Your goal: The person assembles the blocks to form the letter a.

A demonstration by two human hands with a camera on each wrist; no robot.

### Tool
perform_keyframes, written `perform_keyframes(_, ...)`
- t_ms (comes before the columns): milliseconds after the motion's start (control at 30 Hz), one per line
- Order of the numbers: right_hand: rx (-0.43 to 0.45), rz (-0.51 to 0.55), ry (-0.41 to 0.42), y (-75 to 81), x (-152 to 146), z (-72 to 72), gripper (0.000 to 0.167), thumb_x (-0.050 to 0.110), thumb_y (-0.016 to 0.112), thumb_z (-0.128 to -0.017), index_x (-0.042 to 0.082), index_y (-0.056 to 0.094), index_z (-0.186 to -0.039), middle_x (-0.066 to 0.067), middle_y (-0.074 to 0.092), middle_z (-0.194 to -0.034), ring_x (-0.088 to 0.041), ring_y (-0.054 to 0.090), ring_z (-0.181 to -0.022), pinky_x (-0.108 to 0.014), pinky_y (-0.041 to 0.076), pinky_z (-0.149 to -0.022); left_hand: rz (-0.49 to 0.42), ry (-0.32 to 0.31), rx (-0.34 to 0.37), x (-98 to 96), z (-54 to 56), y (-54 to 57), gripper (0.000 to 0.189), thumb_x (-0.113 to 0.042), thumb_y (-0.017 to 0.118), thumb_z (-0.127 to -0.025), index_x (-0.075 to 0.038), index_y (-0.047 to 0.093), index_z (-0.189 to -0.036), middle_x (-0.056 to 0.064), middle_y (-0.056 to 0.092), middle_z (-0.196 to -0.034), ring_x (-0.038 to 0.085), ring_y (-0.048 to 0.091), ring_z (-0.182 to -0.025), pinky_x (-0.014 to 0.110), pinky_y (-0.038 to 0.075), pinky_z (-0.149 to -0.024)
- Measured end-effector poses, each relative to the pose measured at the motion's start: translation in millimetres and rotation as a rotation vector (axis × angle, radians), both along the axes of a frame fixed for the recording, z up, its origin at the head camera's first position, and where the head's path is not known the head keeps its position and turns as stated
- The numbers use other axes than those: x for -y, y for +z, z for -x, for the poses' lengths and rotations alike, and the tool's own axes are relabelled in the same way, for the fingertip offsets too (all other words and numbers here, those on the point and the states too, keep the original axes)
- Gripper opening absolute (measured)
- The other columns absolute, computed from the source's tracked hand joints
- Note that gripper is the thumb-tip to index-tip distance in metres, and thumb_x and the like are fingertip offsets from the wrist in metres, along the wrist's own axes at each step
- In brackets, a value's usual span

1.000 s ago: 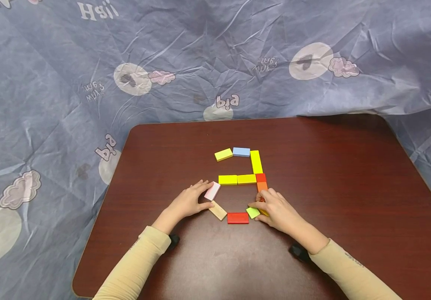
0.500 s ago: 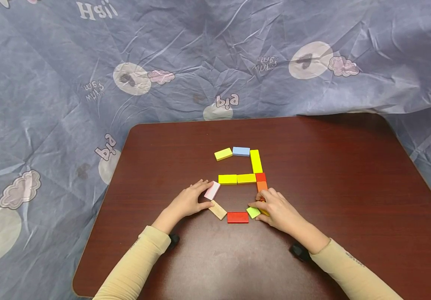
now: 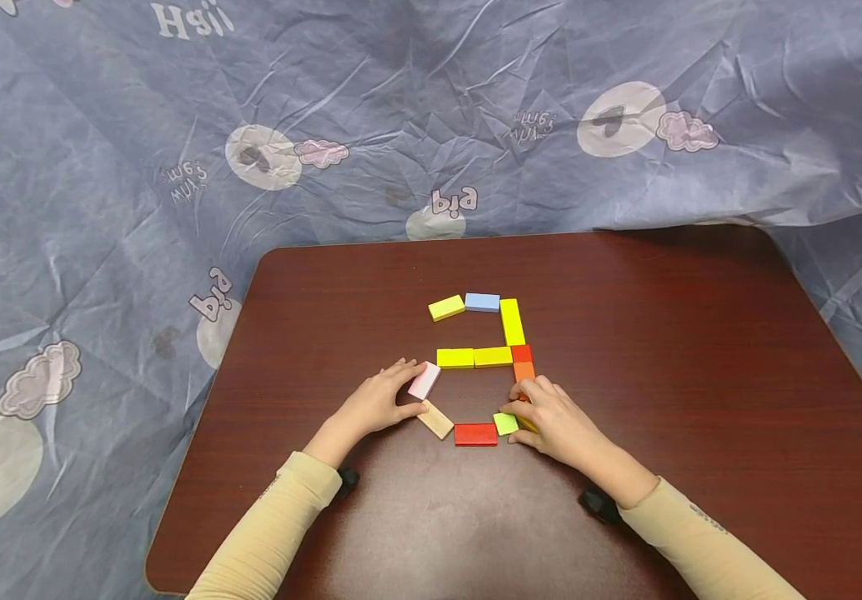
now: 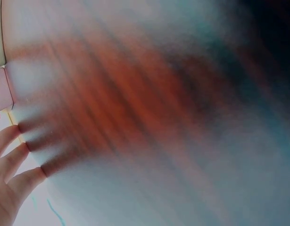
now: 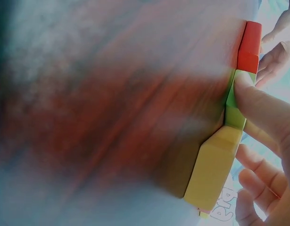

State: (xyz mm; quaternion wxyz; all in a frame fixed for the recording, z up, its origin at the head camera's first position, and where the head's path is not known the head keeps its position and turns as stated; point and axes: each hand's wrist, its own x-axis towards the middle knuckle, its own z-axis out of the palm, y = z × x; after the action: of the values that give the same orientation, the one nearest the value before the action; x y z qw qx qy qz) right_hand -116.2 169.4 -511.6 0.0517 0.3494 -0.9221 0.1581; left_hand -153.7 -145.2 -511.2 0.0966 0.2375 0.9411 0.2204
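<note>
My right hand [image 3: 551, 421] pinches a light green block [image 3: 505, 424] between thumb and forefinger. In the right wrist view the thumb lies on one side of that green block [image 5: 235, 117], between a red block [image 5: 251, 40] and a yellow block [image 5: 213, 162]. Its other fingers are bent beside the yellow one. My left hand [image 3: 378, 402] rests at the left of the layout, fingertips at a pink block [image 3: 424, 381], thumb at the upper end of a plain wooden block [image 3: 437, 421]. The red block [image 3: 475, 435] lies flat between the wooden and green ones.
Yellow blocks [image 3: 455, 358] form a middle row, joined at right by red and orange blocks [image 3: 523, 367]. Above, a yellow upright [image 3: 512, 322], a blue block [image 3: 482, 302] and a slanted yellow block [image 3: 447, 308] continue the outline. A patterned cloth [image 3: 401, 125] hangs behind the brown table [image 3: 701, 375].
The green block has turned slightly under my right fingers, its near end now closer in line with the red block. My left hand has stayed in place.
</note>
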Motion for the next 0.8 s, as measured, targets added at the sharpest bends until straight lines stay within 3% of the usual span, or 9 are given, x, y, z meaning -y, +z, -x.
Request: perform_keyframes(800,-0.022,0.022,-0.012,3.0,-2.1,-2.4,0.05,0.037,0.09,-0.067,0.012,0.075,-0.108,-0.003,0.06,-0.105,-0.02,0.048,-0.091,-0.033,0.042,-0.074,0.004,0.001,0.006,0.0,1.1,-1.3,0.071,-0.039,0.075,-0.086,-0.013,0.049,-0.146,0.01,0.048,-0.151,0.032,0.039,-0.143,0.056,0.036,-0.112)
